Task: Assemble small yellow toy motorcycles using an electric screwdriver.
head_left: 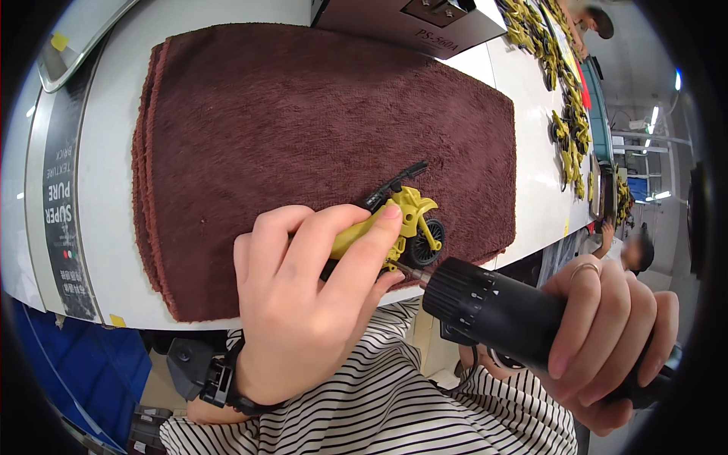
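Note:
My left hand (303,303) grips a small yellow toy motorcycle (406,220) with black handlebars and a black wheel, holding it over the near edge of a dark brown towel (303,121). My right hand (607,334) is wrapped around a black electric screwdriver (493,311). The screwdriver's bit touches the toy's underside next to my left fingertips. A ring sits on one right finger.
The towel lies on a white table (106,152). A grey machine box (425,23) stands at the far edge. Several more yellow toy motorcycles (569,114) lie in a row along the right side. Another person (629,250) is at the far right.

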A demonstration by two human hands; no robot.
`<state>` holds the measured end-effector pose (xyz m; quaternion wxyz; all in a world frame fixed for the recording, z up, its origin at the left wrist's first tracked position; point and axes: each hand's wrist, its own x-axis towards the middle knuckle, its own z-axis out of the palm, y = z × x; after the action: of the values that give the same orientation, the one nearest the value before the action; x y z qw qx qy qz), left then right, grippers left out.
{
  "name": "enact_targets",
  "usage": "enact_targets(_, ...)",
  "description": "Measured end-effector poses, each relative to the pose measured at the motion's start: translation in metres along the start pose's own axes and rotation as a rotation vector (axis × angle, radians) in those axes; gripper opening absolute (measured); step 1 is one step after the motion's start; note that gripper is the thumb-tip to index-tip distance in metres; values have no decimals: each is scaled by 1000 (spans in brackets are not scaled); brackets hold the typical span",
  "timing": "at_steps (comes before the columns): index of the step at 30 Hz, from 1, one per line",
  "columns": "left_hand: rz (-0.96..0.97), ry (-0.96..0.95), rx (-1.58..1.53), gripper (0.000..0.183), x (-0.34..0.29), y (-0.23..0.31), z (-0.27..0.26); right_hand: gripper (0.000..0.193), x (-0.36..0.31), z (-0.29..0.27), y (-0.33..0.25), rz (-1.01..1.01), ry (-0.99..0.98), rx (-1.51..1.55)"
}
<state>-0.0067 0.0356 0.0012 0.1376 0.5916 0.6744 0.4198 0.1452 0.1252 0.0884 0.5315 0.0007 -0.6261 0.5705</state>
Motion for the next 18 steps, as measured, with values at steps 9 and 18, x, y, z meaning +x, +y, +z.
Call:
enact_targets(9,-3,27,-19,54,-2,-2,2,29,5,23,13,82,41,-55)
enact_targets(18,-7,16,-26,53,-2,-2,-2,28,11,11,14,68,-70,123)
